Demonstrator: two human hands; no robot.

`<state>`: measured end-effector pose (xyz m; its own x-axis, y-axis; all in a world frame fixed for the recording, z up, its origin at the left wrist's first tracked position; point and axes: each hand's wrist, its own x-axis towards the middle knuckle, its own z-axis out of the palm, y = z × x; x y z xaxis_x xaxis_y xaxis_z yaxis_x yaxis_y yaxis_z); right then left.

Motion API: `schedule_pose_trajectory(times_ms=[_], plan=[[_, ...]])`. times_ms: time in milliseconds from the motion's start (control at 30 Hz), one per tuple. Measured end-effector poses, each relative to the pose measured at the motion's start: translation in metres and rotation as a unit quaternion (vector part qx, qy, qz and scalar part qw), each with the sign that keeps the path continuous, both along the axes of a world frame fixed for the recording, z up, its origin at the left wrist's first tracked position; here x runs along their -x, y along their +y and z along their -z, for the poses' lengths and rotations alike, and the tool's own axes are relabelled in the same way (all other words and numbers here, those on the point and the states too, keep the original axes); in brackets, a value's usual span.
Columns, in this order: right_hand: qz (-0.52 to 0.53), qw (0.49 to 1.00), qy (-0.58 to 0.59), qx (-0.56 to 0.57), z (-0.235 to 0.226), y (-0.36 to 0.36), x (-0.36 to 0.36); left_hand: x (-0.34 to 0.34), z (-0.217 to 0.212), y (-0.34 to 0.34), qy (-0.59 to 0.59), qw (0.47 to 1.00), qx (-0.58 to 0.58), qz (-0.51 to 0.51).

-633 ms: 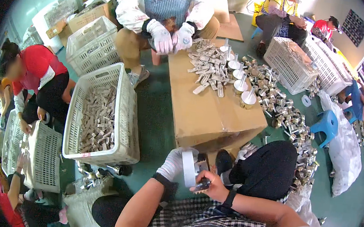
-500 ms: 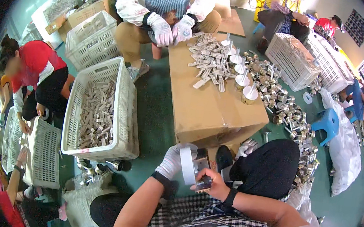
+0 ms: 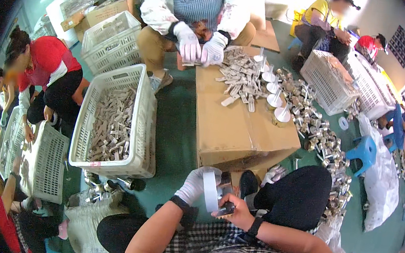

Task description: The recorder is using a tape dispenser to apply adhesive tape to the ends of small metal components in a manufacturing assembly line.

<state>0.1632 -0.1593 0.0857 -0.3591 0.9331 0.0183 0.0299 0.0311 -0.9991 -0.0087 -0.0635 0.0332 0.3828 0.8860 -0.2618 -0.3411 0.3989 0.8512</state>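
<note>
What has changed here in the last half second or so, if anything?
Very little. The gloved left hand still grips the roll of white tape, and the bare right hand still holds a small dark piece against it. The view drifted slightly, so the cardboard box and white basket sit a bit differently in frame. The person opposite keeps both gloved hands together at the box's far edge.
</note>
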Motion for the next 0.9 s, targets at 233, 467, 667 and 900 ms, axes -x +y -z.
schedule_pose_trajectory(times_ms=[233, 467, 667, 900], plan=[[-0.002, 0.998, -0.061, -0.036, -0.003, 0.001, -0.001, -0.003, 0.006, 0.007, -0.121, 0.988, 0.097, 0.020], [0.008, 1.000, -0.019, -0.004, -0.006, 0.000, -0.003, -0.006, -0.011, 0.005, -0.040, 0.995, 0.075, 0.042], [-0.003, 0.999, -0.016, -0.039, -0.007, 0.001, -0.001, 0.001, 0.011, 0.008, -0.154, 0.975, 0.157, 0.026], [0.032, 0.996, -0.074, -0.038, -0.027, 0.008, -0.010, -0.004, -0.008, 0.006, -0.146, 0.978, 0.150, 0.005]])
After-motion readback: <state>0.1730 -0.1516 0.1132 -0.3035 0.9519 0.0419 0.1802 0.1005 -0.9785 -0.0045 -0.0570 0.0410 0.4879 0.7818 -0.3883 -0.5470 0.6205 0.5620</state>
